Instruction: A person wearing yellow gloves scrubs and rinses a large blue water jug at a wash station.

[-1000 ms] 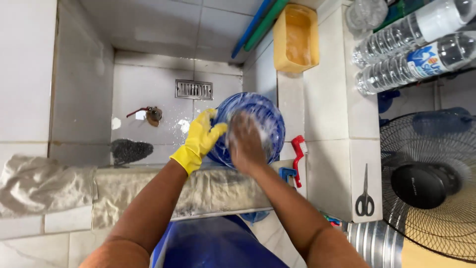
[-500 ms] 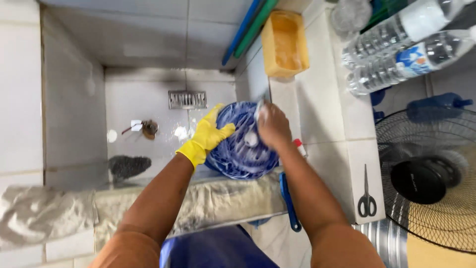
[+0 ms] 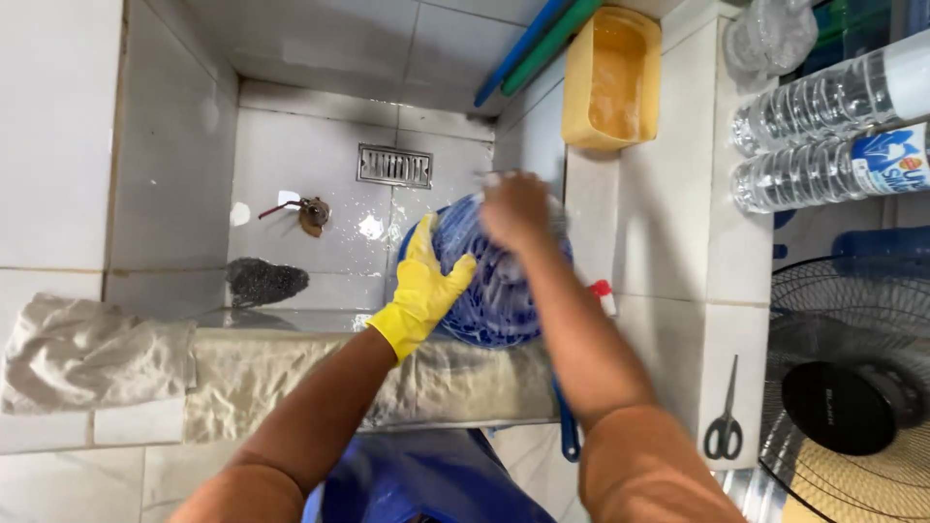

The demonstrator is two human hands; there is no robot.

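Observation:
A round blue fan grille [image 3: 494, 291], wet and soapy, stands tilted on its edge over the tiled wash basin [image 3: 320, 126]. My left hand [image 3: 423, 286], in a yellow rubber glove, grips the grille's left side. My bare right hand [image 3: 516, 208] is curled at the grille's upper rim, blurred by motion, with a bit of white foam beside it. Whether it holds anything is unclear.
A drain grate [image 3: 393, 166], a small brown fitting [image 3: 312, 213] and a dark scrub pad [image 3: 263, 282] lie on the basin floor. A cloth [image 3: 92, 353] drapes the near ledge. A yellow tub [image 3: 610, 82], water bottles [image 3: 823, 116], scissors [image 3: 723, 426] and a fan [image 3: 852, 397] are at the right.
My right hand has moved from the face of the grille up to its top rim. The gloved left hand keeps its hold on the left side.

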